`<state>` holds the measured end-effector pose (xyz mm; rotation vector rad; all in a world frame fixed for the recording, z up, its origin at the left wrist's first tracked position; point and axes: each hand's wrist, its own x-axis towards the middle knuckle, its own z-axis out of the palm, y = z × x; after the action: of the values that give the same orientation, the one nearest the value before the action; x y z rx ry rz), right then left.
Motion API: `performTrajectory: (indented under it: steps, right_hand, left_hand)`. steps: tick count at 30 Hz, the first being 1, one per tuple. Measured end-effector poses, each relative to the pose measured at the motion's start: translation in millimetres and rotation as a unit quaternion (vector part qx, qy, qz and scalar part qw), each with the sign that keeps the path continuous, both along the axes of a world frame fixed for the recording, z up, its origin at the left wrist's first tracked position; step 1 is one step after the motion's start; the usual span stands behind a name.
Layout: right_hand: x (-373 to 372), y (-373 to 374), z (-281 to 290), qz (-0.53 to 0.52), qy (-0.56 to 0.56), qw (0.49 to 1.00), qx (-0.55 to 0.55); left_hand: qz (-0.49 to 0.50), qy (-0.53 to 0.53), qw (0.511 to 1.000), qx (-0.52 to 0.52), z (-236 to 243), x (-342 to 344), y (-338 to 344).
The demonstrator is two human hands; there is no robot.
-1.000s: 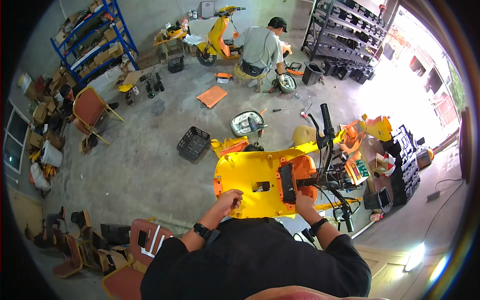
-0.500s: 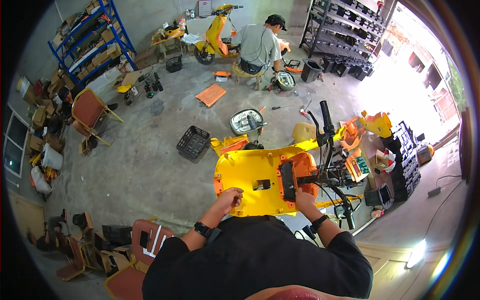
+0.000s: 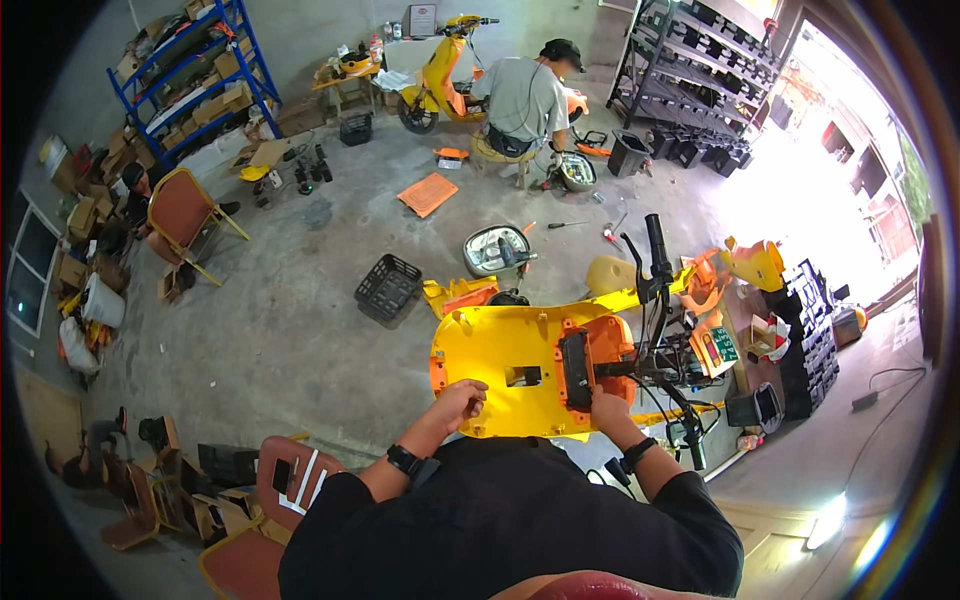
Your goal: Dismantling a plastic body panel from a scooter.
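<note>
In front of me lies a large yellow body panel point(image 3: 490, 350) of a scooter, with a rectangular hole in its middle. On its right side sits an orange panel point(image 3: 610, 340) with a long black insert point(image 3: 576, 370). My left hand point(image 3: 462, 402) is over the yellow panel's near edge, its fingers curled; anything inside them is hidden. By the near edge of the orange part, my right hand point(image 3: 610, 408) is closed, with its fingertips at the edge and partly hidden. Black handlebars point(image 3: 657, 262) with levers and loose cables rise just right of the panels.
A black crate point(image 3: 388, 288) and a helmet-shaped tray point(image 3: 497, 250) with a power drill stand beyond the panel. A person point(image 3: 523, 105) sits on a stool by another yellow scooter point(image 3: 440, 80). Chairs point(image 3: 290, 480) are at lower left; black parts point(image 3: 805, 335) are stacked right.
The whole view has shifted slightly, with the scene sitting a little lower in the picture. Both hands keep nearly the same place on the panels.
</note>
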<state>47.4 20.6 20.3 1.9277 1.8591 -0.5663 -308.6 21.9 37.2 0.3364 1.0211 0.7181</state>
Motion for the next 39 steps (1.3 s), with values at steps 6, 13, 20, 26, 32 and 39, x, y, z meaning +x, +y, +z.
performTrajectory:
  steps: [6, 13, 20, 26, 32, 39]
  right_hand:
    - [-0.9, -5.2, -5.8, 0.043, 0.03, 0.995, 0.083]
    - [3.5, -9.7, -1.3, 0.017, 0.035, 0.996, 0.083]
    - [1.1, -7.6, -2.8, -0.008, 0.015, 0.996, 0.091]
    - [-3.1, -9.4, 1.6, -0.006, 0.07, 0.993, 0.097]
    - [-6.5, -9.8, 7.5, -0.008, 0.033, 0.997, 0.07]
    - [1.6, -1.5, -0.1, -0.005, -0.045, 0.999, -0.002]
  left_hand:
    - [0.006, 0.001, 1.0, -0.005, 1.9, 1.3, -0.7]
    - [0.005, -0.002, 1.0, -0.003, 2.4, 1.2, -1.6]
    - [0.005, -0.011, 1.0, 0.006, -0.6, 0.2, -1.9]
    - [0.004, -0.012, 1.0, 0.01, 2.0, 0.1, -2.8]
    - [-0.001, -0.011, 1.0, 0.017, -1.6, 2.8, -2.7]
    - [0.0, -0.015, 1.0, 0.022, -6.9, 1.4, -3.9]
